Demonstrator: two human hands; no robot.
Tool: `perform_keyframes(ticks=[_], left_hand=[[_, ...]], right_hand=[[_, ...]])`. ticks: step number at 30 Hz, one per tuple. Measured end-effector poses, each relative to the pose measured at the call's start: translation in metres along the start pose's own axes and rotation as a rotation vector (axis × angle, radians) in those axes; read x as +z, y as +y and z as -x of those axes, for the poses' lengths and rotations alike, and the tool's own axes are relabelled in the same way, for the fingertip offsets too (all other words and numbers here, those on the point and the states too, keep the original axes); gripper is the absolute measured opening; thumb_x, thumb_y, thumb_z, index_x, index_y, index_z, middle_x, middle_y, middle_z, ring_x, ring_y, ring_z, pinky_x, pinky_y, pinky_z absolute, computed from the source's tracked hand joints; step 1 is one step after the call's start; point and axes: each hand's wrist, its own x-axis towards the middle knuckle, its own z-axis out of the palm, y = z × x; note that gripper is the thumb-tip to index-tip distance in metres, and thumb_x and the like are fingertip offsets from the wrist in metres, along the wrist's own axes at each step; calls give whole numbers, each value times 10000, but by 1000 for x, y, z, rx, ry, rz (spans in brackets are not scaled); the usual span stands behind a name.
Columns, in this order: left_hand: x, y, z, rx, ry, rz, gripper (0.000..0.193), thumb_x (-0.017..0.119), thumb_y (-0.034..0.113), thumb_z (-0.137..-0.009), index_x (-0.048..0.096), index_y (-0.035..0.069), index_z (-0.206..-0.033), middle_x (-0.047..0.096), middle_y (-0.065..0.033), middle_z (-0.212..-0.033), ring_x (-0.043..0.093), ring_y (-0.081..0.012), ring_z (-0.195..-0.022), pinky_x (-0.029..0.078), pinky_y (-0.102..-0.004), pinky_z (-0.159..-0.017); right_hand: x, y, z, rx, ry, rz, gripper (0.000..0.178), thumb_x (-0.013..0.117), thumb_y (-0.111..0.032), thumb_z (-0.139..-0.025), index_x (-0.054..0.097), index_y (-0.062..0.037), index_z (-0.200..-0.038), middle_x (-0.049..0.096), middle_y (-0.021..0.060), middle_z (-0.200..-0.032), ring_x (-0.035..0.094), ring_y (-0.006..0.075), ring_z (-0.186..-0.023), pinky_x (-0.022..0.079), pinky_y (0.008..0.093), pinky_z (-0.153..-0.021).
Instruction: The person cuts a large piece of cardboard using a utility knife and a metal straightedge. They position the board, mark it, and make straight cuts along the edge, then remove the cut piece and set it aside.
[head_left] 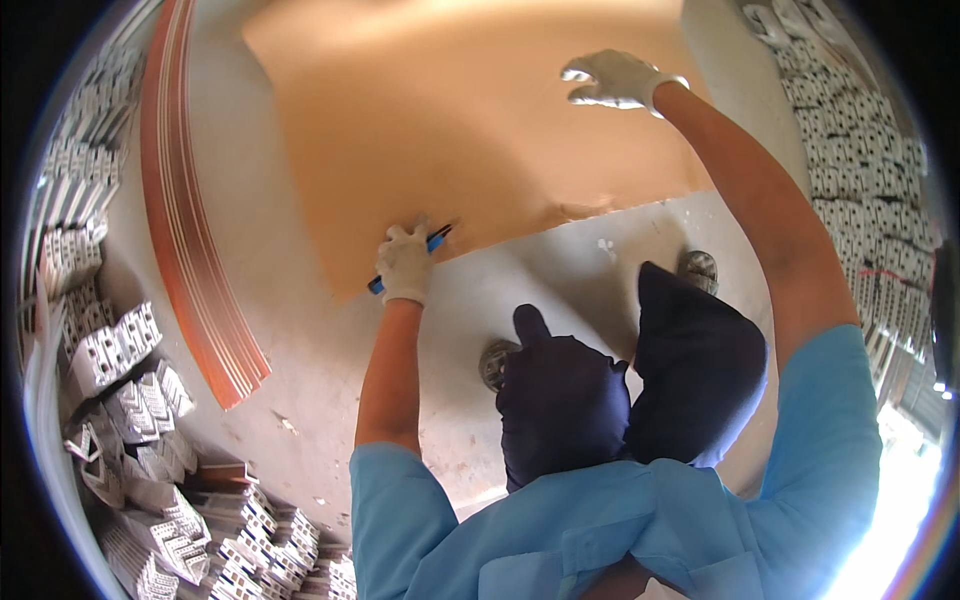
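**Cutting along the near edge of an orange-brown sheet**

Left hand [406, 262], gloved in white, curled tight round a blue-handled cutter [408, 262] at the near left corner of the sheet [470, 110] — tip pointing right along the near edge. Right hand [618, 78], also gloved, laid down on the sheet toward its far right side, fingers slightly spread, pressing rather than pinching. Sheet itself flat on the concrete floor [540, 270], orange-brown, its near edge running right from the cutter toward the right corner.

Judged from the edge: early to middling. Near edge rough and wavy right of the middle, with a small torn lip — possibly worked already, possibly just ragged stock; no loose offcut seen beside it. Cutter sitting at the left end of that edge, so hard to say whether a pass begins or finishes there.

Hard to make out: blade itself, mostly lost under the glove and too small to read. No cut line visible on the sheet surface, washed out by glare toward the far edge. Far edge and far corners of the sheet cut off at the top of the view. Knees in dark trousers [640, 390] covering much of the floor below the near edge. Stack of orange strips [190, 220] along the left, pale profile pieces [130, 400] heaped at both sides.
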Motion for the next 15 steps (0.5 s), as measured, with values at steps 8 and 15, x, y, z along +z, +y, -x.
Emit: perform_keyframes(ticks=[8, 15], left_hand=[[-23, -58, -16, 73, -213, 42, 456, 483, 168, -935, 509, 234, -1385, 517, -186, -1238, 613, -380, -1010, 546, -479, -773], [-34, -58, -46, 168, -215, 118, 580, 631, 230, -852, 475, 185, -1408, 558, -189, -1219, 586, -362, -1111, 490, -496, -917]], right_hand=[[-51, -147, -76, -205, -114, 26, 495, 602, -406, -890, 540, -169, -1320, 603, 55, -1290, 548, 267, -1205, 466, 421, -978], [-101, -54, -26, -240, -55, 222, 404, 618, -350, -891, 604, -155, -1244, 605, 83, -1270, 567, 293, -1167, 433, 435, -1006]])
